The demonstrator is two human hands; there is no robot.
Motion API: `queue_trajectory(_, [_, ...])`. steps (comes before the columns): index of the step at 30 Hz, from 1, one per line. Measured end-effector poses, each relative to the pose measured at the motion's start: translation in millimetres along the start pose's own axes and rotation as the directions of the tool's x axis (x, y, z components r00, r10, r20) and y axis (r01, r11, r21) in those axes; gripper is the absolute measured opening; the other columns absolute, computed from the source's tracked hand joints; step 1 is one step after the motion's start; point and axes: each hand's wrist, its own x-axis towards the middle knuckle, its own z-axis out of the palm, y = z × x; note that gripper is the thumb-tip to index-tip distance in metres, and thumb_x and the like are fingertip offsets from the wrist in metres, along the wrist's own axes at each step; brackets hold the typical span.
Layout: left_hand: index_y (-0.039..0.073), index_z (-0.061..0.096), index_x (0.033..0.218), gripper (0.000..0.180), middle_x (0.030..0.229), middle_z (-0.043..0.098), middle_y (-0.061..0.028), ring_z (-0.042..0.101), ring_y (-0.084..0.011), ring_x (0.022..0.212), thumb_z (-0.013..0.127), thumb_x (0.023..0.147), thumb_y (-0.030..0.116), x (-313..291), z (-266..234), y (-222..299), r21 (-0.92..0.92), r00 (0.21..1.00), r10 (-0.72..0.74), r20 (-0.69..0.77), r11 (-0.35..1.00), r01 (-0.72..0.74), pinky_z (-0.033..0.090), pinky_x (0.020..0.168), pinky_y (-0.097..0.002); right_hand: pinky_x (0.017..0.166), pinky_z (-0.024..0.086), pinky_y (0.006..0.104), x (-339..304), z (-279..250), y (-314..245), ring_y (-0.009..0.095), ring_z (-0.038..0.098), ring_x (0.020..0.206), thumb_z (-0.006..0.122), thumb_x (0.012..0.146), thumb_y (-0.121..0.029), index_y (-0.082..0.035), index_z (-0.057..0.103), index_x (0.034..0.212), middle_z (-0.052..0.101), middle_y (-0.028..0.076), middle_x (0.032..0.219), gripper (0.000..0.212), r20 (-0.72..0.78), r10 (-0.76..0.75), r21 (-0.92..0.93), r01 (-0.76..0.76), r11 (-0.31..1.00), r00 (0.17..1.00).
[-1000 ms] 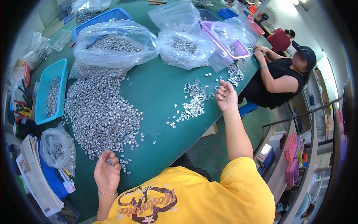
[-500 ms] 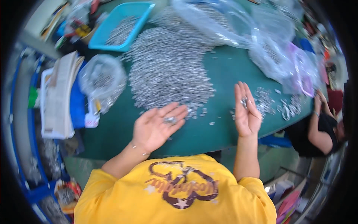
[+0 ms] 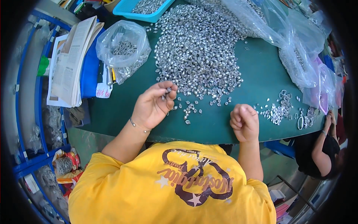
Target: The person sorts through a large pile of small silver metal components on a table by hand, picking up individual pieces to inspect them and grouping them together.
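Note:
My left hand (image 3: 152, 106) is raised over the near edge of the pile, its fingers curled and pinching small silvery metal pieces (image 3: 167, 92) against the thumb. A loose fist is what my right hand (image 3: 245, 121) makes, to the right over the bare green; whatever lies inside it is hidden. Beyond both hands spreads a large heap of small shiny dome-like metal pieces (image 3: 197, 48). Several stray ones (image 3: 189, 109) lie between the hands. To the right of my right hand sits a smaller scatter of silvery bits and rings (image 3: 279, 108).
On the green table (image 3: 209, 130) stand a clear bag of metal parts (image 3: 123, 44), a turquoise tray (image 3: 140, 15), stacked papers (image 3: 72, 63) and a blue bin (image 3: 90, 78). Large plastic bags (image 3: 298, 56) lie at right. Another person's arm (image 3: 323, 143) reaches in there.
Both hands were palm up with metal pieces lying on them; now the fingers of both have closed. The view has shifted, so the table's things appear further right and mostly higher.

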Motion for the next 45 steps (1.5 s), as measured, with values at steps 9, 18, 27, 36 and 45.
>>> queue_trajectory(9, [0.002, 0.06, 0.088, 0.008, 0.058, 0.044, 0.0051, 0.037, -0.0048, 0.049, 0.06, 0.08, 0.005, -17, 20, 8, 0.805, 0.91, 0.314, -0.27, 0.592, 0.035, 0.031, 0.046, -0.0172, 0.056, 0.049, 0.0328, 9, 51, 33, 0.027, 0.059, 0.061, 0.065, 0.072, -0.006, -0.006, 0.064, 0.077, 0.062, 0.011, 0.072, 0.006, 0.476, -0.133, -0.83, 0.494, 0.258, 0.869])
queue_trajectory(18, [0.006, 0.064, 0.077, 0.014, 0.068, 0.053, -0.007, 0.055, -0.0234, 0.063, 0.071, 0.066, 0.011, -24, 10, -32, 0.807, 0.897, 0.171, 0.408, -0.526, -0.267, 0.045, 0.055, -0.0309, 0.051, 0.047, 0.0354, 10, 59, 49, 0.027, 0.058, 0.06, 0.067, 0.071, -0.016, -0.006, 0.058, 0.075, 0.056, 0.008, 0.066, 0.014, 0.568, -0.066, -0.823, 0.566, -0.05, 0.821])
queue_trajectory(27, [0.006, 0.063, 0.081, 0.014, 0.071, 0.051, -0.007, 0.054, -0.0217, 0.064, 0.068, 0.068, 0.005, -18, 4, -35, 0.789, 0.88, 0.141, 0.453, -0.524, -0.322, 0.044, 0.056, -0.0293, 0.051, 0.046, 0.0335, 11, 61, 48, 0.025, 0.056, 0.059, 0.064, 0.074, -0.011, -0.005, 0.056, 0.076, 0.054, 0.01, 0.067, 0.01, 0.548, -0.085, -0.836, 0.539, -0.105, 0.832])
queue_trajectory(36, [0.003, 0.061, 0.087, 0.01, 0.078, 0.054, -0.0002, 0.044, -0.0078, 0.059, 0.062, 0.077, 0.0, -20, 14, -33, 0.922, 0.931, 0.161, 0.327, 0.163, -0.352, 0.037, 0.053, -0.0215, 0.042, 0.029, 0.0195, 18, 53, 26, 0.008, 0.038, 0.051, 0.045, 0.086, -0.005, -0.001, 0.049, 0.09, 0.05, 0.008, 0.071, 0.007, 0.21, 0.511, 0.126, -0.541, 0.831, 0.834])
queue_trajectory(45, [-0.001, 0.057, 0.101, 0.016, 0.084, 0.057, -0.0066, 0.042, -0.0055, 0.057, 0.054, 0.086, 0.003, -23, 4, -32, 0.387, 0.976, -0.214, -0.046, 0.897, 0.215, 0.033, 0.049, -0.0169, 0.042, 0.031, 0.0186, 17, 47, 34, 0.009, 0.038, 0.051, 0.047, 0.087, -0.007, 0.0, 0.051, 0.094, 0.053, 0.011, 0.075, 0.011, 0.341, 0.51, 0.31, -0.607, 0.732, 0.79])
